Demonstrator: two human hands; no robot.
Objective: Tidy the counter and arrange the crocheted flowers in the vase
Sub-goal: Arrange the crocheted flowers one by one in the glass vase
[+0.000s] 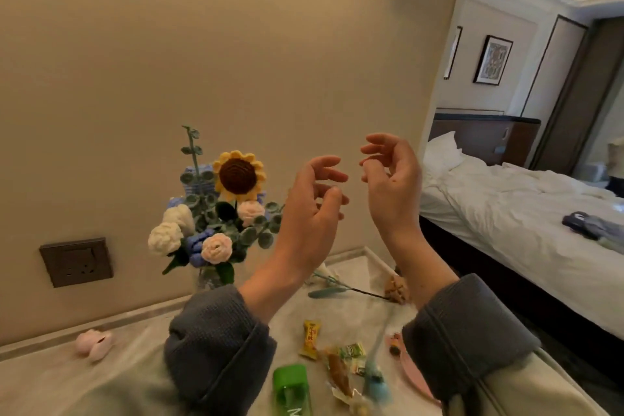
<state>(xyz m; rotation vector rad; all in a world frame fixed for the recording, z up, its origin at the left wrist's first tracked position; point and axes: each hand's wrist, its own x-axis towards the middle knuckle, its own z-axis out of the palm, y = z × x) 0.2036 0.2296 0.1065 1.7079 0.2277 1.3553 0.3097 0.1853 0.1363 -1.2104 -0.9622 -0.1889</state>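
A clear vase (210, 277) stands on the pale counter (141, 358) against the wall. It holds a crocheted bouquet: a sunflower (239, 176), white and pink roses (216, 248), blue blooms and green sprigs. A loose crocheted stem (332, 287) lies flat on the counter behind my wrists. My left hand (312, 213) and my right hand (388, 186) are raised above the counter to the right of the bouquet, facing each other. Their fingers are loosely curled and hold nothing.
Snack wrappers (341, 358), a yellow packet (310, 339), a green bottle (292, 388), a blue crocheted flower (374, 382), a pink flat thing (410, 371) and a brown lump (396, 289) lie on the counter. A pink earbud case (94, 344) sits at left. A bed (526, 230) stands at right.
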